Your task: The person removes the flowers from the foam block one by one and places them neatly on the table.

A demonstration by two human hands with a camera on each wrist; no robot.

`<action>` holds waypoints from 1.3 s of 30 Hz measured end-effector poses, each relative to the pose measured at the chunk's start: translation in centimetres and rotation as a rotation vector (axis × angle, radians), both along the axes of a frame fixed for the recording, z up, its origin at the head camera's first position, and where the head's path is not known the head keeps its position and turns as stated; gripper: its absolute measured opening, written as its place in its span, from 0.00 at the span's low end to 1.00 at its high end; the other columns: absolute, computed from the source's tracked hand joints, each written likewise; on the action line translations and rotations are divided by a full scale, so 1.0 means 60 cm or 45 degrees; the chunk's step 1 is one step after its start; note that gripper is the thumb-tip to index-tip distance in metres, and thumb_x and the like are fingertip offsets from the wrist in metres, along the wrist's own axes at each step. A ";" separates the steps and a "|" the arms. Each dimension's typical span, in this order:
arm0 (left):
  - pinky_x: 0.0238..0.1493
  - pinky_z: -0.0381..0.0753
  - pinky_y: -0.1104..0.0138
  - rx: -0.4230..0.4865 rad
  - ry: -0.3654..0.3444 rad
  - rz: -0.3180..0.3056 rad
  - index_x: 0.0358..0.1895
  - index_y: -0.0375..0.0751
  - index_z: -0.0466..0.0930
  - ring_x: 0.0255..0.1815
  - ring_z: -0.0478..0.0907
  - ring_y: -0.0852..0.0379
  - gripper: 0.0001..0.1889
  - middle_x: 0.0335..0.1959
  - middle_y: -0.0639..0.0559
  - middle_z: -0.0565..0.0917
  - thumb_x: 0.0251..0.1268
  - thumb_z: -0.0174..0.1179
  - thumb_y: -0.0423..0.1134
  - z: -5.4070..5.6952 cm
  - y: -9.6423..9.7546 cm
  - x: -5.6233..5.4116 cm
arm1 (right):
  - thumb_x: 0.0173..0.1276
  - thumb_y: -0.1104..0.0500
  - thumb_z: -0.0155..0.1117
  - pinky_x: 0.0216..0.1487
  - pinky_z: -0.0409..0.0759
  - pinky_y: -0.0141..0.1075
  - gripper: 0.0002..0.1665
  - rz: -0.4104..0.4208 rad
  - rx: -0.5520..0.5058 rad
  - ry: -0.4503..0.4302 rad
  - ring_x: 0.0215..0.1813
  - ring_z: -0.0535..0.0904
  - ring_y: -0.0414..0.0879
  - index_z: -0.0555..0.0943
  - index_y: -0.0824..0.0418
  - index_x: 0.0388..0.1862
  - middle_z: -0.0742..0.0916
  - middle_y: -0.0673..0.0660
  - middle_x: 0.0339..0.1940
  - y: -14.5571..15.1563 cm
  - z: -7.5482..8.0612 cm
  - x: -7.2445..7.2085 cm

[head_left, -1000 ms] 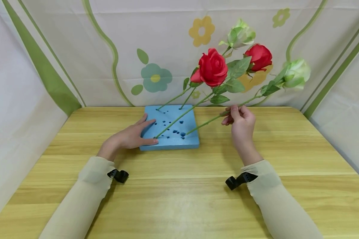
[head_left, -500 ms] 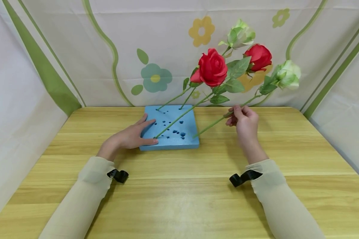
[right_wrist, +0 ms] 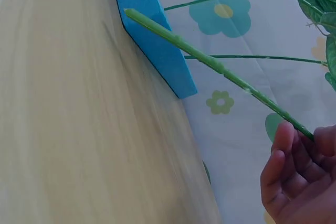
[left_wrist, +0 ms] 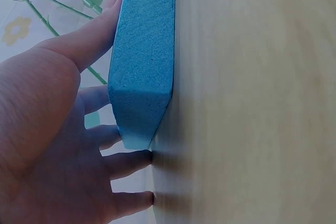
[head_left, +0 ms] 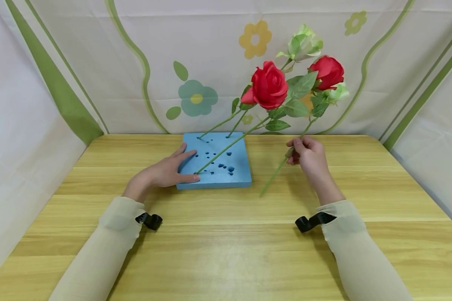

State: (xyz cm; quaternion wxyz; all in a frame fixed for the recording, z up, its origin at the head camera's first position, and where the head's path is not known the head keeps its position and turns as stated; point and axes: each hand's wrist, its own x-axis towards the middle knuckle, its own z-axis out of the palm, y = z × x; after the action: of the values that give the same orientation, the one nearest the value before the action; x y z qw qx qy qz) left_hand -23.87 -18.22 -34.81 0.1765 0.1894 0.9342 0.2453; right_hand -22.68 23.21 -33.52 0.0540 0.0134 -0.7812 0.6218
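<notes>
My left hand (head_left: 165,171) rests at the left side of a blue foam block (head_left: 241,156), its fingers spread. Its thumb and some fingers lie over the block's top, and other fingertips reach the table in the left wrist view. Between thumb and fingers, my right hand (head_left: 312,159) pinches the green stem (right_wrist: 226,72) of an artificial pale green-white rose (head_left: 338,93). That stem's bare lower end hangs in the air, right of the block's front corner. A red rose (head_left: 328,72) partly hides the held bloom. Three stems stand slanted in the block, leaning right.
Another red rose (head_left: 269,85) and a second green-white rose (head_left: 305,43) belong to the stems in the block. Several holes dot the block's top. The wooden table (head_left: 226,251) ends at a patterned curtain (head_left: 135,96).
The held rose has come away from the block to the right; its stem tip swung down and nearer, while its bloom moved left behind the red rose. My left hand has stayed put.
</notes>
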 end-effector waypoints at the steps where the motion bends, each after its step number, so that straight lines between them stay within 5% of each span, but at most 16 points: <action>1: 0.86 0.48 0.35 0.000 0.000 -0.001 0.89 0.54 0.45 0.91 0.35 0.34 0.53 0.90 0.44 0.29 0.71 0.64 0.66 0.000 0.000 0.000 | 0.89 0.52 0.46 0.37 0.87 0.32 0.19 -0.006 0.013 -0.008 0.28 0.83 0.39 0.80 0.63 0.48 0.85 0.47 0.28 0.002 0.000 0.000; 23: 0.85 0.49 0.34 0.004 0.007 -0.014 0.89 0.54 0.46 0.90 0.37 0.31 0.52 0.90 0.44 0.30 0.72 0.64 0.66 0.002 0.004 0.003 | 0.90 0.47 0.43 0.34 0.79 0.32 0.24 -0.020 0.213 -0.108 0.26 0.74 0.41 0.81 0.63 0.57 0.78 0.47 0.27 0.046 -0.010 -0.009; 39: 0.85 0.49 0.34 0.007 0.010 -0.016 0.89 0.54 0.45 0.90 0.37 0.32 0.52 0.90 0.44 0.30 0.72 0.63 0.66 0.000 0.002 0.002 | 0.90 0.50 0.42 0.29 0.76 0.38 0.28 0.072 0.380 -0.139 0.22 0.71 0.41 0.80 0.70 0.63 0.77 0.47 0.23 0.064 -0.018 -0.014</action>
State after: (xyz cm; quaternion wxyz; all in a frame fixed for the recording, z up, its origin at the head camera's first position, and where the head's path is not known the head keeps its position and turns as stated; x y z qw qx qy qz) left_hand -23.77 -18.10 -34.82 0.1739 0.1966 0.9331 0.2459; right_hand -23.52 27.05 -34.58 -0.0087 0.0092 -0.8660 0.4998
